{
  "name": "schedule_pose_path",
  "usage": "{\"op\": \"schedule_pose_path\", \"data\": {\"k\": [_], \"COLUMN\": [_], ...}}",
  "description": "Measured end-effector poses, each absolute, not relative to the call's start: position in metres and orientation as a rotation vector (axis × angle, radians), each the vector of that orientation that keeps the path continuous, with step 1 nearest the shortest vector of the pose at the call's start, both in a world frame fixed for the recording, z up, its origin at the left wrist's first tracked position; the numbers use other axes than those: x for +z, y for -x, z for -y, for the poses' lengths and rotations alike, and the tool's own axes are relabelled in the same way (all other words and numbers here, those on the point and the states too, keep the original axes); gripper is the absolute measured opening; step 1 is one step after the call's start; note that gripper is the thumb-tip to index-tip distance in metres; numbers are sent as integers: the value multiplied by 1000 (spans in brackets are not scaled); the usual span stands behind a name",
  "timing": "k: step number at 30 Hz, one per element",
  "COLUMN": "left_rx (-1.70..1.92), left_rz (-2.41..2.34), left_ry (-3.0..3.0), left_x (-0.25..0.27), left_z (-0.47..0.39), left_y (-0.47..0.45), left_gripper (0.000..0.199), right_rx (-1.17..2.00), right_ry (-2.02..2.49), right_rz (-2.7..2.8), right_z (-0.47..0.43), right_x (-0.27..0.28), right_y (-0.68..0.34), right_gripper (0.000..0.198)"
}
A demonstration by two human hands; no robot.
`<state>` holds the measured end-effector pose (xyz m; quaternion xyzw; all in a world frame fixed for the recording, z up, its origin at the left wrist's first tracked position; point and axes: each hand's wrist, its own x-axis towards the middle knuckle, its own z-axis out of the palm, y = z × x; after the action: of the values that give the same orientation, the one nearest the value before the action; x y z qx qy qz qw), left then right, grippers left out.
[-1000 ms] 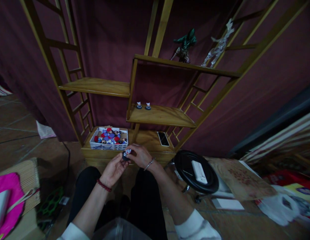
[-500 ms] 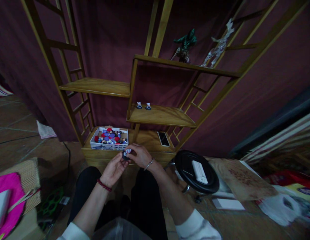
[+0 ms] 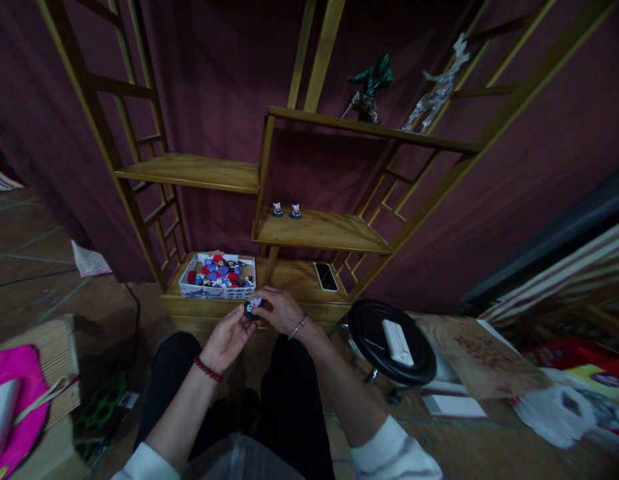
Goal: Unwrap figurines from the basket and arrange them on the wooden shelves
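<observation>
Between both hands, just in front of the low shelf, is a small figurine (image 3: 254, 304) with a white head and a dark round base. My left hand (image 3: 233, 337) pinches the base between thumb and fingers. From the right, my right hand (image 3: 278, 312) grips the figurine's upper part. Two similar white-headed figurines, a left one (image 3: 277, 209) and a right one (image 3: 296, 211), stand upright side by side on the middle shelf (image 3: 324, 230). A white box (image 3: 216, 292) on the bottom shelf holds several red, blue and purple figurines, lying jumbled.
A phone (image 3: 326, 277) lies on the bottom shelf, right of the box. Higher up stand a green statuette (image 3: 372, 87) and a clear one (image 3: 436, 90). A black round stool (image 3: 424, 353) bearing a white item is at my right; a pink item (image 3: 19, 380) lies at left.
Hardly anything differs. Both hands keep hold of the figurine in the same place, and the view has shifted very slightly.
</observation>
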<state>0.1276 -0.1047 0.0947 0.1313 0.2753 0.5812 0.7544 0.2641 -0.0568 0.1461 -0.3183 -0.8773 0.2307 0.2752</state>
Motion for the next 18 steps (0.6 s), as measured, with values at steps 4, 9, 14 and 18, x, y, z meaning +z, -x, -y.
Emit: {"op": "schedule_pose_path", "data": {"k": [4,9,14,18], "left_rx": [1287,1292,1292,1291], "left_rz": [-581,-574,-546,-536], "left_ry": [-306,-311,-302,-307], "left_x": [93,96,97,94], "left_z": [105,106,106,105], "left_y": [-127,-127,-127,-127], "left_gripper": [9,9,11,12], "right_rx": [620,639,680,672], "right_ry": [856,876,870,854], "right_rz": [2354,2320,2287,2292], "right_z": [57,58,59,59], "right_x": [147,148,147,147], "right_y": [-264,-264,-266,-267], "right_gripper": [23,26,27,25]}}
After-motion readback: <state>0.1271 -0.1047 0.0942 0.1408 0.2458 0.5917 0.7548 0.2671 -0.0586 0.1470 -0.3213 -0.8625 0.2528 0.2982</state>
